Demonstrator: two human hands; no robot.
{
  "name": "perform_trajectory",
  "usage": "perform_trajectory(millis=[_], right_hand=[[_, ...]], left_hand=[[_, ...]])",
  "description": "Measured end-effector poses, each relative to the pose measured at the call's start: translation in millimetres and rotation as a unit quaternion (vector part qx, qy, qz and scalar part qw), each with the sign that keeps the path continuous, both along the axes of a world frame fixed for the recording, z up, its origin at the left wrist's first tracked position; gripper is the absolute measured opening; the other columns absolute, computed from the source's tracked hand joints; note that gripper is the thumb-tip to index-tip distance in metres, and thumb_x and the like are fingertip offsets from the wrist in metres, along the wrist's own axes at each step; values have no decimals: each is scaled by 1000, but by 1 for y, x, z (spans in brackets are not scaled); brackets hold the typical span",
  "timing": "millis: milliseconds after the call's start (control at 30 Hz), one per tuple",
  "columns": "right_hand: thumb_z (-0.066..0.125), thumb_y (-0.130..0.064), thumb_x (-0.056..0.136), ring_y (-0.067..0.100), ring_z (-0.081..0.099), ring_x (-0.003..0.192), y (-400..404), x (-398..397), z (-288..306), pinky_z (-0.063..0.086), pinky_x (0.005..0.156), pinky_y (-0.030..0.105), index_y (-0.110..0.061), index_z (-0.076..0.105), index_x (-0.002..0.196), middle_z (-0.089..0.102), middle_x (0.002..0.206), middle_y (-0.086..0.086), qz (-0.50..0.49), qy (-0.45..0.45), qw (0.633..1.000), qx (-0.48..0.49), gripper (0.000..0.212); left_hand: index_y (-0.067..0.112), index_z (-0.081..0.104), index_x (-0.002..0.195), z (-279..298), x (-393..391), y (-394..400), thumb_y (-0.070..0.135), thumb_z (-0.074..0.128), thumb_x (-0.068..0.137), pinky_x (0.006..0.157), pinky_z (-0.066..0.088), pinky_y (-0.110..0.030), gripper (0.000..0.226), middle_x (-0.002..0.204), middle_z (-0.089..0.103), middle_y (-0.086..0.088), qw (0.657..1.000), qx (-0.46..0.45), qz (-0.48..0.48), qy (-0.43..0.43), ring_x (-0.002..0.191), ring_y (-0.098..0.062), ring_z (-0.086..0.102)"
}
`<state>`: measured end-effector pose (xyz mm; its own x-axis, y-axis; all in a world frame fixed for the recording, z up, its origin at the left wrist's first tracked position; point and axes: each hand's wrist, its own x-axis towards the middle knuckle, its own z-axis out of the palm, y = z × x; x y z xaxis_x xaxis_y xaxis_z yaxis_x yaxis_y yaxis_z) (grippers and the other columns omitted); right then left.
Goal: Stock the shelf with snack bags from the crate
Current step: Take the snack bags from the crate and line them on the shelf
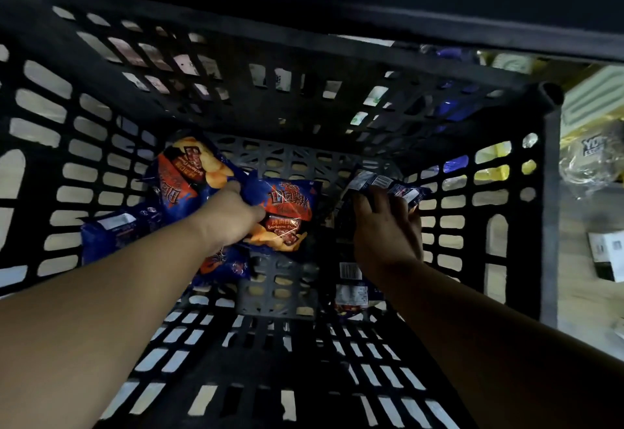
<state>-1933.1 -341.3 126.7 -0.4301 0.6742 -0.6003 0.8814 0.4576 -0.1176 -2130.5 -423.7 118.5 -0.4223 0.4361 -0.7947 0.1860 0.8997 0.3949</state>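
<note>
I look down into a deep black slotted crate (516,226). Several blue and orange snack bags lie on its bottom. My left hand (233,216) reaches in and grips one blue barbecue snack bag (287,212) at its left edge. A second bag (189,172) leans just behind that hand, and another (111,232) lies against the left wall. My right hand (388,226) curls its fingers over the top of a dark bag (385,182) standing near the right wall. A further bag (351,290) lies under my right wrist.
The crate walls rise high on all sides around both arms. Outside the right wall, on a pale floor, sit yellow and clear packaged goods (591,158) and a white box (607,253). A dark shelf edge (405,23) runs above the crate's far rim.
</note>
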Motion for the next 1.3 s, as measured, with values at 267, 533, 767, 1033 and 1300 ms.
perform_trajectory(millis=[267, 533, 767, 1033, 1300], right_hand=[[50, -15, 89, 28, 19, 137, 0, -1, 1, 24, 111, 47, -28, 27, 144, 20, 151, 0, -8, 2, 1000, -3, 60], [47, -18, 92, 29, 20, 136, 0, -2, 0, 24, 110, 46, -27, 27, 143, 21, 151, 1, -10, -5, 1000, 0, 56], [50, -17, 91, 29, 23, 133, 0, -1, 0, 26, 111, 44, -28, 29, 141, 23, 148, -1, -18, 0, 1000, -4, 56], [51, -28, 92, 29, 31, 132, 10, -15, 14, 31, 105, 39, -21, 26, 146, 29, 149, 3, 1, 63, 998, -12, 60], [55, -31, 90, 29, 57, 110, 31, -26, 32, 47, 84, 34, -20, 49, 131, 60, 123, 8, -90, 145, 981, -94, 42]], left_hand=[[7, 48, 122, 13, 29, 12, 31, 66, 81, 88, 41, -44, 50, 118, 46, -14, 887, 92, -316, 326, 110, -34, 45], [11, 6, 152, -14, 46, 32, 46, 54, 88, 114, -8, -56, 87, 156, 7, -12, 814, 14, -516, 268, 145, -31, -2], [14, -8, 152, -30, 30, 21, 72, 58, 75, 107, 18, -47, 117, 159, -1, -5, 820, -47, -511, 254, 139, -28, 13], [13, 16, 149, -18, 31, 13, 75, 38, 82, 106, 16, -52, 94, 145, 29, -8, 808, -42, -526, 261, 133, -30, 20], [15, 20, 145, -5, 20, 2, 70, 43, 82, 107, 17, -48, 87, 141, 33, -7, 855, 10, -425, 296, 129, -29, 24]])
